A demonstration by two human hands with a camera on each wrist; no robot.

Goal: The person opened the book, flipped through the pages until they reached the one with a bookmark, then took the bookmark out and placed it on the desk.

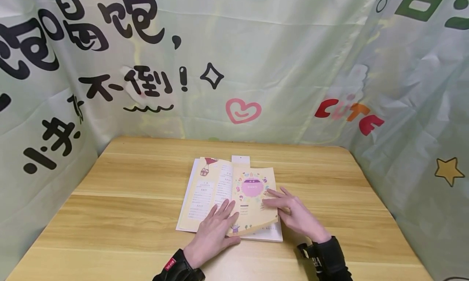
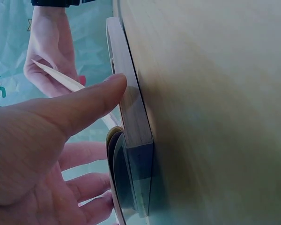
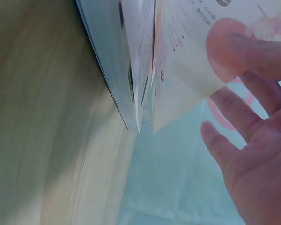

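Observation:
An open book with cream, printed pages lies on the wooden table. My left hand rests near its centre fold, fingers spread over the paper. In the left wrist view the left thumb lies against the edge of the thick page block. My right hand pinches a right-hand page, with a round pink title design, at its outer edge. That page is lifted off the block beneath. In the right wrist view the right thumb is on one face of the page and several fingers are behind it.
A pale card or tab sticks out past the book's top edge. Bare wooden table surrounds the book. A printed cloth hangs behind the table and along both sides.

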